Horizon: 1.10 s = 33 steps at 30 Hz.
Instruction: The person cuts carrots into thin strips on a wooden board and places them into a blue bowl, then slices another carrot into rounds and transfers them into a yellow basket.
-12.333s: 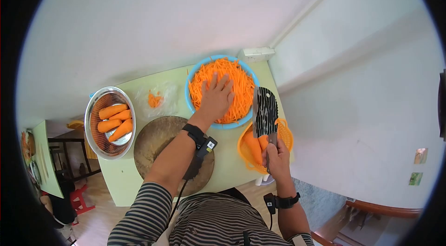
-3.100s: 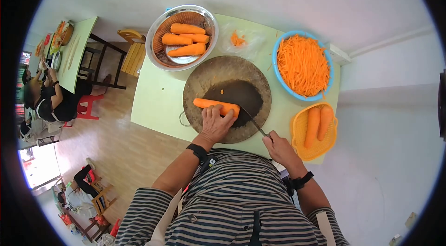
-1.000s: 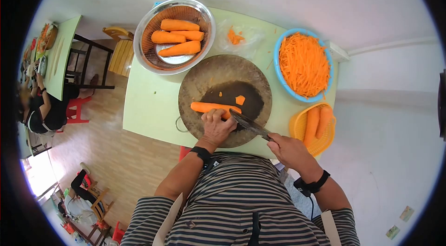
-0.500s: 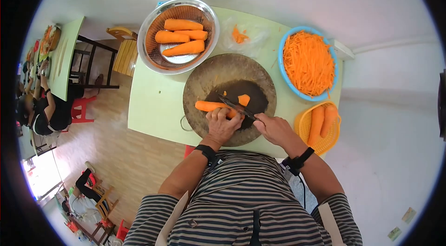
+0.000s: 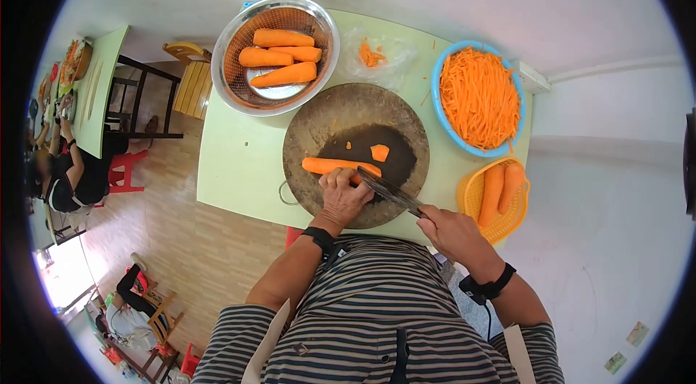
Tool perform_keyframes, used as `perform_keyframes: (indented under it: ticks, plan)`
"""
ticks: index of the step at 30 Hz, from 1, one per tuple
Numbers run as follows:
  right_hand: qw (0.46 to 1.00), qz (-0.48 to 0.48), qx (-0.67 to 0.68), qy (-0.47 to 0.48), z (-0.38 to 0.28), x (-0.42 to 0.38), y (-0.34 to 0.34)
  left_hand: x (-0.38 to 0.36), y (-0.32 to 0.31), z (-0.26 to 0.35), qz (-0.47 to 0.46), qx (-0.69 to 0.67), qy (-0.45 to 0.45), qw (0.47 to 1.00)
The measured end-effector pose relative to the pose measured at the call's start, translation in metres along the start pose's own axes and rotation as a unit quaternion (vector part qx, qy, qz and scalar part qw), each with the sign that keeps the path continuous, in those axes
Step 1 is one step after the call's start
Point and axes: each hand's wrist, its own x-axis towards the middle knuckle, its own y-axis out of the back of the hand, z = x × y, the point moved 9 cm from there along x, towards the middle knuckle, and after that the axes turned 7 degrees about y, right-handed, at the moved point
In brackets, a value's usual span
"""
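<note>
While our left hand (image 5: 344,199) had its fingers (image 5: 336,178) clamped on a carrot (image 5: 322,165), our right hand (image 5: 453,233) gripped a knife (image 5: 391,194), fingers wrapped round the handle, blade slanting over the carrot's right end; edge contact we could not tell. Carrot lay on a round chopping block (image 5: 348,105) on the desk (image 5: 228,177), a small orange piece (image 5: 379,153) just beyond it. Near the block we noted a steel basin (image 5: 220,87) holding four carrots (image 5: 285,73), a blue bowl (image 5: 437,97) of shreds (image 5: 480,101), a yellow basket (image 5: 470,201).

Carrot (image 5: 325,164) on board (image 5: 319,119), basket (image 5: 470,197) right; bowl (image 5: 332,49) left
</note>
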Motion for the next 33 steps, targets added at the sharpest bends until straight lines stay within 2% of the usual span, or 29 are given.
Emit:
perform_keyframes:
  ticks: [7, 13, 15, 18, 26, 33]
  plan:
    - [1.0, -0.016, -0.011, 0.009, -0.003, 0.017, -0.002, 0.003, 0.005, 0.002, 0.037, 0.019, 0.01, 0.999]
    - [0.999, 0.021, -0.007, 0.034, 0.006, 0.068, -0.03, 0.004, 0.003, 0.003, 0.041, 0.025, -0.003, 0.999]
    - [0.999, -0.018, -0.013, 0.024, 0.015, 0.081, -0.04, 0.008, 0.011, 0.006, 0.069, 0.025, -0.001, 0.997]
    - [0.999, 0.018, 0.016, 0.046, 0.012, 0.071, -0.031, 0.004, 0.003, 0.001, 0.037, 0.02, 0.011, 0.999]
    - [1.0, 0.003, -0.001, 0.025, 0.002, 0.009, -0.007, 0.0, 0.001, -0.002, 0.015, -0.004, 0.014, 1.0]
    - [1.0, 0.003, -0.021, 0.016, -0.004, 0.005, -0.005, -0.001, 0.0, -0.003, 0.014, -0.013, 0.012, 1.0]
